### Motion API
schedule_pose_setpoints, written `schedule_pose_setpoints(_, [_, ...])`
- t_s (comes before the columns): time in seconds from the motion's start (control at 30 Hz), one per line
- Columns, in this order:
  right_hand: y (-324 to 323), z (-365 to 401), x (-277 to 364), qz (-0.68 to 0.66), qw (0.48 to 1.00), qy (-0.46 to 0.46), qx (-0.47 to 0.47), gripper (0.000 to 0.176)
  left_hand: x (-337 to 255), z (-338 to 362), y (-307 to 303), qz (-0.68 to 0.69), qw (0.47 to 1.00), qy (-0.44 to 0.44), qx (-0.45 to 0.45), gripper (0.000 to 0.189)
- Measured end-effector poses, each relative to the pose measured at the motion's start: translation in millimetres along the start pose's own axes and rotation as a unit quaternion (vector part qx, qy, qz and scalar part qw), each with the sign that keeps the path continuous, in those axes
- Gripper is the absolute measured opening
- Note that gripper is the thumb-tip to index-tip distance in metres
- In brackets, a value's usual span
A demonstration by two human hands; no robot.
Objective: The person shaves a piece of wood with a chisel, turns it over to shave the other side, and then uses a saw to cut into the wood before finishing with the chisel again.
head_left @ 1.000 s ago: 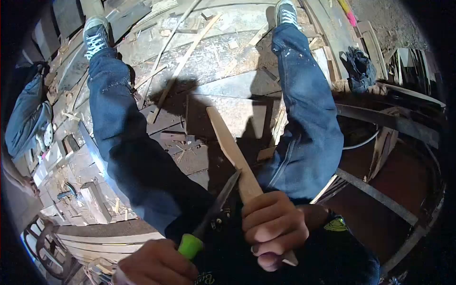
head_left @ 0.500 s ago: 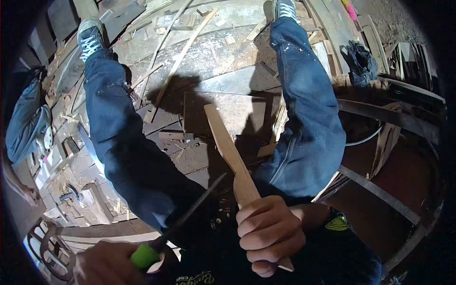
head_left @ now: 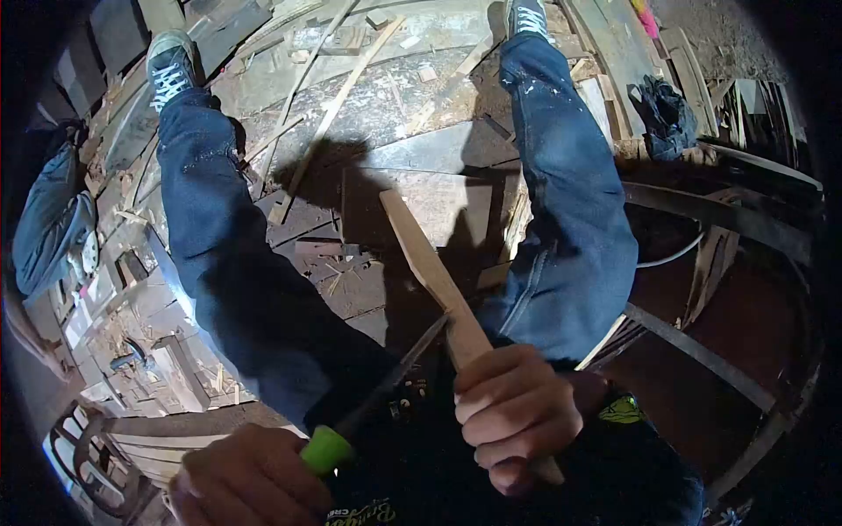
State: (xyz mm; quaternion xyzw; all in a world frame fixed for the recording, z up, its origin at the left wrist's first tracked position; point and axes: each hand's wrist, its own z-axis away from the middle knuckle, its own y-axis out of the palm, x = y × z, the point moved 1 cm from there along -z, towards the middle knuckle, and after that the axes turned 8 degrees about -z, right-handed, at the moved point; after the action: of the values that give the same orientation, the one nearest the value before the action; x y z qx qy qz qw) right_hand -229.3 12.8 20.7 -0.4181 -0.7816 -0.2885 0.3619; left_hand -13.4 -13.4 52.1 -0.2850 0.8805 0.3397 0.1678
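Observation:
My left hand (head_left: 250,478) is closed round the green handle of a file (head_left: 390,381) with a long, narrow, dark blade tapering to a point. The blade's tip meets the left edge of a pale wooden piece (head_left: 425,263) at its inward curve. Gripping the lower part of that piece, my right hand (head_left: 517,416) has its fingers wrapped round it; a short end sticks out below. The wood slants up and left between my legs, wider near my hand and with a straight, narrower far part. Whether the blade's surface is toothed is too dark to tell.
A flat board (head_left: 421,206) lies between my legs, among wood strips (head_left: 338,110) and shavings. At left are another person's trouser leg (head_left: 53,228) and a wood block (head_left: 180,373). Metal bars (head_left: 702,351) stand at right, near a black plastic bag (head_left: 667,118).
My left hand and the file have moved up and right, bringing the tip against the wood. My right hand has shifted slightly right and up with the wooden piece.

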Motion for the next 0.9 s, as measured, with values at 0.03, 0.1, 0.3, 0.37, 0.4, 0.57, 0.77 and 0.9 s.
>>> schedule_pose_setpoints(0.03, [-0.9, 1.4, -1.0, 0.001, 1.000, -0.008, -0.024, 0.019, -0.2, -0.4, 2.5, -0.002, 1.000, 0.003, 0.002, 0.028])
schedule_pose_setpoints(0.1, [0.4, -1.0, -2.6, -0.002, 1.000, -0.016, -0.005, 0.018, -1.6, 1.4, 10.6, -0.045, 0.997, 0.006, -0.063, 0.030])
schedule_pose_setpoints(0.3, [1.8, -4.8, -2.8, -0.019, 1.000, 0.003, 0.013, 0.017, -21.6, -2.7, 9.2, -0.068, 0.985, 0.080, -0.140, 0.034])
schedule_pose_setpoints(0.37, [-1.0, 1.3, -1.6, -0.011, 1.000, -0.010, -0.014, 0.017, 1.9, -0.2, 10.1, -0.028, 0.997, 0.039, -0.063, 0.034])
schedule_pose_setpoints(0.4, [-3.9, 2.4, -2.7, -0.004, 0.999, -0.022, -0.037, 0.017, 1.3, -2.2, 20.6, -0.044, 0.995, 0.025, -0.087, 0.034])
schedule_pose_setpoints(0.57, [6.0, -3.6, -5.2, -0.007, 1.000, -0.022, -0.014, 0.018, -25.2, -4.9, 24.3, -0.067, 0.992, 0.044, -0.102, 0.032])
schedule_pose_setpoints(0.77, [-2.6, -3.5, -3.3, -0.005, 1.000, -0.014, 0.001, 0.018, 1.4, -4.6, 23.4, -0.084, 0.995, -0.005, -0.043, 0.034])
schedule_pose_setpoints(0.9, [6.9, -1.8, -6.5, -0.011, 0.999, -0.032, 0.009, 0.019, -60.8, 27.3, 7.8, -0.144, 0.962, -0.197, -0.122, 0.041])
